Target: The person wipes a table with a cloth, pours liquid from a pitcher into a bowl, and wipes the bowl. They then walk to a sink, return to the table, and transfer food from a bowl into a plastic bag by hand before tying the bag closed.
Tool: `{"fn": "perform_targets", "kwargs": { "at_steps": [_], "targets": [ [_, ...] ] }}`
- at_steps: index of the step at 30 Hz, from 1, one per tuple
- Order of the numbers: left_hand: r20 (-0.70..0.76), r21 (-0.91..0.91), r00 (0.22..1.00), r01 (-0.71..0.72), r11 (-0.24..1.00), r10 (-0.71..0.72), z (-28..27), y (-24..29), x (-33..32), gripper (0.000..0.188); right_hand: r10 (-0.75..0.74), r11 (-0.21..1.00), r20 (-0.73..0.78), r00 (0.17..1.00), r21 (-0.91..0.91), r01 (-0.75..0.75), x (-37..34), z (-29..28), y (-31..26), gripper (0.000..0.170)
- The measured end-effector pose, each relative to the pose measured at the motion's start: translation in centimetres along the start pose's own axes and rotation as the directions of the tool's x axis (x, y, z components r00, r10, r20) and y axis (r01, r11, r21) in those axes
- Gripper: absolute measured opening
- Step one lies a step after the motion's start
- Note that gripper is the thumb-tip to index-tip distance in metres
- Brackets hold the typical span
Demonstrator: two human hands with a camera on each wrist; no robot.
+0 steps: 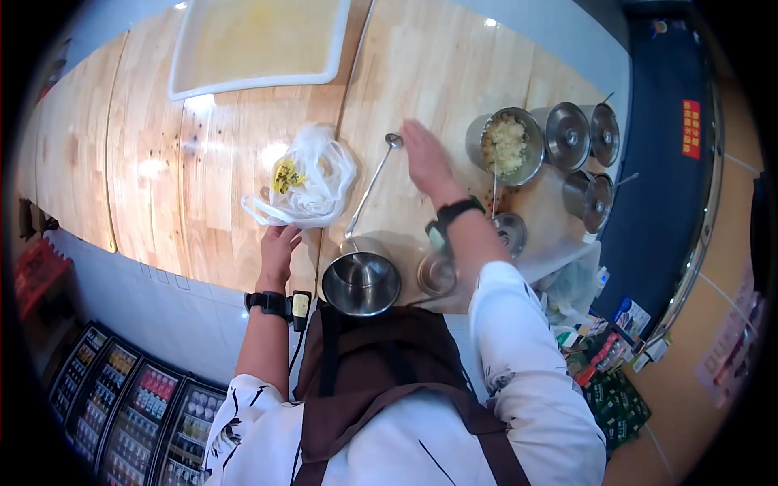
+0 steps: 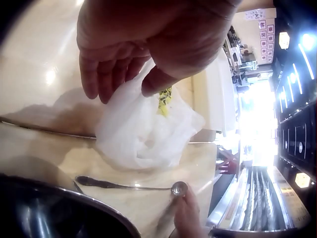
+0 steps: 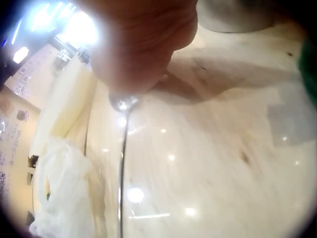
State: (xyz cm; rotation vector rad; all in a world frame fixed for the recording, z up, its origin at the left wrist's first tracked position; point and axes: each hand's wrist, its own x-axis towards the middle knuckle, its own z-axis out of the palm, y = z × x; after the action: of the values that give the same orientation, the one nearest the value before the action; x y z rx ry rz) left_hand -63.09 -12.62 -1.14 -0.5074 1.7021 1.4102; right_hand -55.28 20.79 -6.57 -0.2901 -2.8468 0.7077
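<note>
A white plastic bag (image 1: pixel 324 174) with a yellow, dark-speckled content lies crumpled on the wooden table. My left hand (image 1: pixel 279 247) is at the bag's near edge, its fingers extended; in the left wrist view the fingertips and thumb overlap the bag (image 2: pixel 143 134). A long-handled metal ladle (image 1: pixel 371 190) with a small round bowl lies right of the bag, its handle end by a steel pot (image 1: pixel 361 283). Beside the ladle's bowl is my right hand (image 1: pixel 428 162), flat with fingers straight; in the right wrist view it partly covers that bowl (image 3: pixel 123 101).
A steel pot with pale chopped food (image 1: pixel 506 146) stands on the right, near lidded steel pots (image 1: pixel 567 136). A small metal bowl (image 1: pixel 438 274) and a round lid (image 1: pixel 509 235) sit near my right forearm. At the back is a large white tray (image 1: pixel 255 81).
</note>
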Motion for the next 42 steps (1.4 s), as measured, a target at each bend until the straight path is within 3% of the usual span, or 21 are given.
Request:
{"fn": "perform_targets", "kwargs": {
  "at_steps": [2,4,8,10,11,13,17,23,28,32,35,38,40,41,42],
  "targets": [
    [0.004,-0.009,1.000,0.004,1.000,-0.004,-0.2,-0.7,0.5,0.032,-0.001,1.000,0.006,1.000,-0.001,0.001,-3.5,-0.3,-1.0,0.040],
    [0.008,-0.015,1.000,0.005,1.000,-0.004,-0.2,-0.6,0.6,0.033,0.053,0.998,0.126,0.991,0.033,-0.058,-6.0,-0.8,-1.7,0.040],
    [0.013,0.009,1.000,-0.005,1.000,0.005,0.7,0.4,0.2,0.032,0.188,0.978,0.092,0.978,0.070,-0.194,-7.6,-2.2,-2.0,0.043],
    [0.022,0.034,1.000,-0.018,0.999,0.017,0.5,0.4,-0.1,0.031,0.422,0.905,-0.048,0.905,0.084,-0.418,-7.9,-3.3,-2.3,0.047],
    [0.028,0.030,0.999,-0.017,0.999,0.016,0.5,0.5,0.0,0.032,0.430,0.901,-0.053,0.901,0.086,-0.425,-8.3,-3.0,-2.3,0.047],
    [0.041,0.029,0.999,-0.013,0.999,0.012,0.7,0.6,0.0,0.032,0.675,0.732,0.035,0.737,0.101,-0.674,-9.5,-1.8,-2.2,0.053],
    [0.041,0.007,0.999,-0.026,1.000,0.026,0.7,0.3,-0.1,0.034,0.700,0.695,0.051,0.712,0.180,-0.696,-8.5,0.2,-1.9,0.055],
    [0.048,-0.011,0.999,-0.010,1.000,0.011,0.9,-0.1,-0.4,0.033,0.665,0.721,0.071,0.744,0.202,-0.663,-3.3,0.9,-2.1,0.047],
    [0.058,-0.016,0.998,-0.010,1.000,0.011,1.0,-0.4,-0.5,0.033,0.484,0.846,0.009,0.875,0.253,-0.470,-0.3,1.7,-2.0,0.042],
    [0.036,0.022,0.999,-0.026,0.999,0.026,0.7,0.0,-1.0,0.032,0.463,0.815,0.060,0.884,0.364,-0.452,2.2,2.0,-2.1,0.029],
    [0.038,0.020,0.999,-0.036,0.999,0.035,0.3,-0.3,-0.8,0.032,0.372,0.891,0.073,0.925,0.252,-0.378,2.5,1.9,-1.9,0.019],
    [0.021,0.012,0.999,-0.038,0.999,0.038,-0.1,-0.5,-0.7,0.033,0.389,0.905,0.046,0.920,0.167,-0.391,1.5,2.9,-2.1,0.013],
    [0.006,0.018,0.999,-0.040,0.999,0.040,-0.2,-0.3,-0.7,0.034,0.462,0.886,-0.056,0.885,0.075,-0.458,0.6,3.1,-2.7,0.012],
    [-0.003,0.001,0.998,-0.061,0.998,0.061,-0.1,-0.3,-0.7,0.035,0.452,0.891,-0.048,0.891,0.079,-0.448,0.0,2.9,-2.7,0.012],
    [-0.017,-0.017,0.997,-0.081,0.997,0.081,-0.1,-0.3,-0.7,0.036,0.495,0.862,0.065,0.866,0.089,-0.499,-0.5,2.6,-2.5,0.011]
  ]
}}
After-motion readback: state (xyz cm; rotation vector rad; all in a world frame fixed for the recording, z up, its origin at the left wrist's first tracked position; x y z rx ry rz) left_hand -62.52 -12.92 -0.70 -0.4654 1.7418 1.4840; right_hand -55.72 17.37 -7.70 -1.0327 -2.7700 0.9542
